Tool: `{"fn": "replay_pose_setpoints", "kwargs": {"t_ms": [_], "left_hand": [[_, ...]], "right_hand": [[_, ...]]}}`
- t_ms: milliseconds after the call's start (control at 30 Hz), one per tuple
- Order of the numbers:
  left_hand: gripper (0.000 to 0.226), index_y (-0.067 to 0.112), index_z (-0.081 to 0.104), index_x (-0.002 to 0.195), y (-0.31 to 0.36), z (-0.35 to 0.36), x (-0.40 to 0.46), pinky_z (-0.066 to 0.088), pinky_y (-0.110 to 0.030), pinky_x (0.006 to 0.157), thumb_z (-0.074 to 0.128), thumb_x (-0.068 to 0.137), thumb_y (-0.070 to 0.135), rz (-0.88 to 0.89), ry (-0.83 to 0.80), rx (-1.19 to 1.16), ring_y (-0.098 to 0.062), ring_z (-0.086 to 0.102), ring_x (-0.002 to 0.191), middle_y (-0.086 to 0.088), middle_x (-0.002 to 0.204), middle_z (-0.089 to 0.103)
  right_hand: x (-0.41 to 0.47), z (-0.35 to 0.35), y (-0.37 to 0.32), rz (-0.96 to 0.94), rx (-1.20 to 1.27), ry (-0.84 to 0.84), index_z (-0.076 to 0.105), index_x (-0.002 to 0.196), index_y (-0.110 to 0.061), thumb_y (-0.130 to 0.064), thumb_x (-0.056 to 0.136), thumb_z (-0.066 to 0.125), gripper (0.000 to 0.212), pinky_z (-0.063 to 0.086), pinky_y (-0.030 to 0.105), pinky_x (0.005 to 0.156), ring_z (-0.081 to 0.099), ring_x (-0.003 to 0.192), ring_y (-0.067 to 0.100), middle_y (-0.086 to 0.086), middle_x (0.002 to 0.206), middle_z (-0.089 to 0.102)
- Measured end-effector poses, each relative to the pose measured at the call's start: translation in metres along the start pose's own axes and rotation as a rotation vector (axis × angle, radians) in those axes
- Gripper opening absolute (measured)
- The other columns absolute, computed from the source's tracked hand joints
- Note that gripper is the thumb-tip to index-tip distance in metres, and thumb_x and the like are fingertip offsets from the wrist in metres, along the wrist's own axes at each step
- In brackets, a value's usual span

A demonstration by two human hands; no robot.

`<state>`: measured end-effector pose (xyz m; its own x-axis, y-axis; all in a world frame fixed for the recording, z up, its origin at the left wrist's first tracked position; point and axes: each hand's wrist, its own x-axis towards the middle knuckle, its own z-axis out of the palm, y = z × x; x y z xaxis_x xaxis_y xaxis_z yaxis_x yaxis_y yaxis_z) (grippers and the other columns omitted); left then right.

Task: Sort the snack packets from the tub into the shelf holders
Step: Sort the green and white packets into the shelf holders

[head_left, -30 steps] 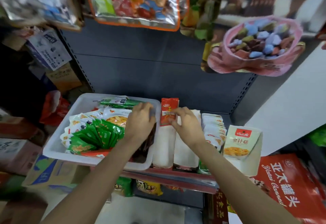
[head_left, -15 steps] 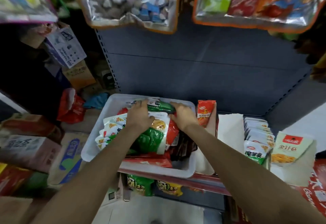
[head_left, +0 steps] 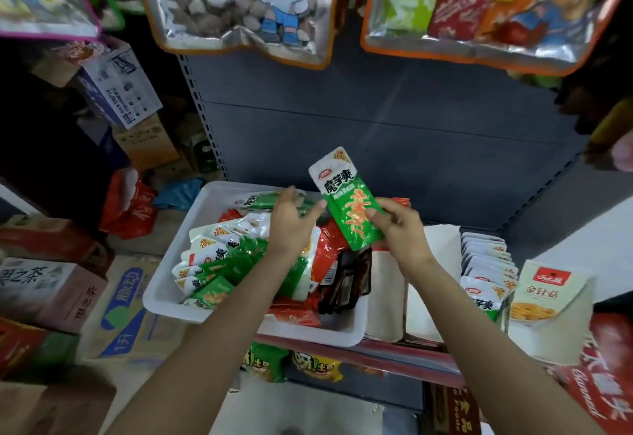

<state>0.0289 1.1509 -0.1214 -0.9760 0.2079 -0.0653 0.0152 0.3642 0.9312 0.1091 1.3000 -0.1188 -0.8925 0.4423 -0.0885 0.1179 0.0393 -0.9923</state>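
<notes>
A white tub point(head_left: 164, 292) on the shelf holds several green-and-white, red and dark snack packets point(head_left: 219, 263). My right hand point(head_left: 399, 229) pinches a green-and-white packet point(head_left: 344, 194) upright above the tub's right side. My left hand point(head_left: 291, 220) hovers just left of it with fingers relaxed, holding nothing. White shelf holders point(head_left: 431, 263) stand to the right of the tub. One holder point(head_left: 486, 270) is filled with a row of green-and-white packets. A red packet behind my right hand is mostly hidden.
A yellow-and-white packet point(head_left: 544, 290) stands at the far right of the shelf. Large snack bags point(head_left: 239, 2) hang overhead. Cardboard cartons point(head_left: 44, 290) are stacked at the left. More packets point(head_left: 291, 364) sit on the lower shelf.
My right hand has lifted a green-and-white packet out of the tub and raised it upright. My left hand came up off the packets. The view shifted slightly.
</notes>
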Motion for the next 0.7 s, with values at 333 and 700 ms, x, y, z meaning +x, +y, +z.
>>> {"fn": "replay_pose_setpoints", "kwargs": {"t_ms": [333, 700], "left_hand": [[0.018, 0.013, 0.051, 0.086, 0.054, 0.089, -0.042, 0.056, -0.026, 0.066, 0.062, 0.086, -0.001, 0.14, -0.336, -0.26, -0.008, 0.063, 0.072, -0.005, 0.081, 0.063], [0.017, 0.007, 0.054, 0.084, 0.062, 0.191, -0.084, 0.038, -0.007, 0.056, 0.071, 0.08, 0.007, 0.27, -0.419, 0.163, -0.001, 0.052, 0.06, 0.004, 0.071, 0.056]], "right_hand": [[-0.036, -0.111, 0.007, -0.056, -0.071, 0.0, 0.061, 0.098, -0.016, 0.006, 0.085, 0.061, 0.026, 0.054, 0.022, 0.068, 0.065, 0.074, 0.005, -0.001, 0.086, 0.07], [-0.061, -0.209, 0.034, -0.112, -0.612, 0.081, 0.054, 0.078, -0.002, -0.002, 0.08, 0.068, 0.014, 0.04, 0.018, 0.059, 0.052, 0.066, 0.025, 0.004, 0.064, 0.056]]}}
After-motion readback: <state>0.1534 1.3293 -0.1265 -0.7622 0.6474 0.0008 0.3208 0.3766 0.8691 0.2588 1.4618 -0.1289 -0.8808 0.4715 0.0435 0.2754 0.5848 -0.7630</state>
